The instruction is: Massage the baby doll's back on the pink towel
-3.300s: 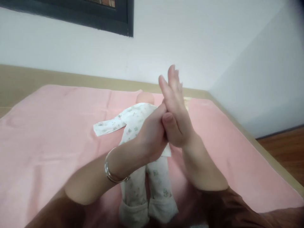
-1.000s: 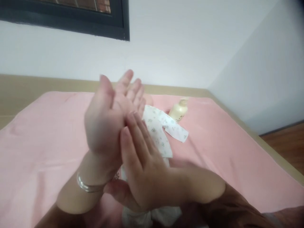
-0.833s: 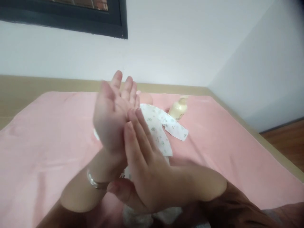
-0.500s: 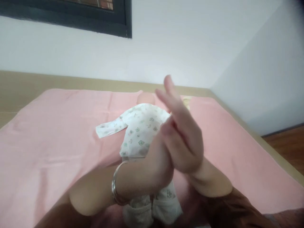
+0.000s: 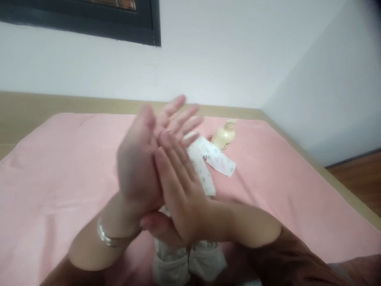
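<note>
My left hand, with silver bangles at the wrist, is raised palm inward with its fingers spread and blurred. Against its palm lies my right hand, fingers stretched out and the thumb near the heel of the left hand. Behind and below them is a small white patterned baby top, one sleeve stretched to the right and the rest mostly covered by my hands. White baby pants with folded cuffs show beneath my wrists. Whatever is inside the clothes is hidden.
A pale yellow bottle lies tilted beside the right sleeve. Everything rests on a pink blanket over a bed or platform with a light wooden edge. A white wall with a dark window frame stands behind.
My joined hands have shifted left and turned over: the left hand has opened upward, and the right hand now lies across its palm. The bottle and right sleeve have come into sight; the left sleeve is now covered.
</note>
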Demonstrator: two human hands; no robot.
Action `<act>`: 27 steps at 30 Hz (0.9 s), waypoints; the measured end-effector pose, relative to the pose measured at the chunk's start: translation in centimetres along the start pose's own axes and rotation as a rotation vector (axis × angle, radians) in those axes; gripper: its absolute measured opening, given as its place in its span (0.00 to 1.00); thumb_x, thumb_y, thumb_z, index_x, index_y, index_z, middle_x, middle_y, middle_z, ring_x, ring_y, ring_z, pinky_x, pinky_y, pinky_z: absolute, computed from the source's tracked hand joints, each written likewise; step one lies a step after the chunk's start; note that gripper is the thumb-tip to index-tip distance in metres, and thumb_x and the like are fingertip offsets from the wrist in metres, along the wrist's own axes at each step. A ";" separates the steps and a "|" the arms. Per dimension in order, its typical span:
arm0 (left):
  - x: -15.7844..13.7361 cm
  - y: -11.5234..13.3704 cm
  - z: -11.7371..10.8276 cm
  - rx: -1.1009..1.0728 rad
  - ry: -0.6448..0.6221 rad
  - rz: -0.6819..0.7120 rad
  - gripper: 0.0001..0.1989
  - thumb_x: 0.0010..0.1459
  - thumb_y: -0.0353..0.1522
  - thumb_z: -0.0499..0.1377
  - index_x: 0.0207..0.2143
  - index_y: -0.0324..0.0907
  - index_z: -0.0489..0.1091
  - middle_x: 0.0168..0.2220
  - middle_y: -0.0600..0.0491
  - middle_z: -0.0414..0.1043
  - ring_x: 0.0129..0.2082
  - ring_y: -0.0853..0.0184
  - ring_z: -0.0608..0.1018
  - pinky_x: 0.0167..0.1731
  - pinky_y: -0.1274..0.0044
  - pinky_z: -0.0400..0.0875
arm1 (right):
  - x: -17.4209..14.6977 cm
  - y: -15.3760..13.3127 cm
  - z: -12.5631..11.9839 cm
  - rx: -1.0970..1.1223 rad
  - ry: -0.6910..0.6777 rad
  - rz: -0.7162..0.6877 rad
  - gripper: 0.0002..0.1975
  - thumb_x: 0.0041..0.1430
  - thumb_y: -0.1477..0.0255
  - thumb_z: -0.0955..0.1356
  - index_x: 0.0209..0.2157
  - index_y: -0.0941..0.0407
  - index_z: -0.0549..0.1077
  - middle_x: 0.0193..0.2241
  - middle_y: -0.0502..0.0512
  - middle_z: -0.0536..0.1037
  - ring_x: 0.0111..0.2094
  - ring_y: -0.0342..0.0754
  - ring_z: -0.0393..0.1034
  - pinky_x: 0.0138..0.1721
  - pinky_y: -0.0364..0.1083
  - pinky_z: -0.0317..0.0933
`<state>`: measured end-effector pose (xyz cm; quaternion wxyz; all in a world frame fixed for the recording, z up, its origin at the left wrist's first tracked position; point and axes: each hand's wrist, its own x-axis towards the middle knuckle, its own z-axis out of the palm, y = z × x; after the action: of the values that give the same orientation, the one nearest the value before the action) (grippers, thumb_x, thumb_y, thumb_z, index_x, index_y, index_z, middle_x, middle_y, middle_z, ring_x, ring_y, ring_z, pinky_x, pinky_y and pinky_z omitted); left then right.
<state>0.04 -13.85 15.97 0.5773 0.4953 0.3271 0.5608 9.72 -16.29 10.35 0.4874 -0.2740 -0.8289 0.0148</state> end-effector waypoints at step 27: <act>10.3 -15.4 -5.3 0.955 0.298 0.285 0.17 0.61 0.26 0.46 0.44 0.40 0.73 0.47 0.43 0.76 0.52 0.57 0.75 0.59 0.63 0.69 | -1.6 16.5 4.7 -0.220 -0.395 0.448 0.26 0.67 0.75 0.55 0.62 0.61 0.69 0.66 0.61 0.66 0.70 0.55 0.55 0.71 0.57 0.46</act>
<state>1.73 -0.96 1.77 0.1519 0.6578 0.5546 0.4865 13.72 -1.89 1.81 0.2692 -0.4929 -0.8230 0.0850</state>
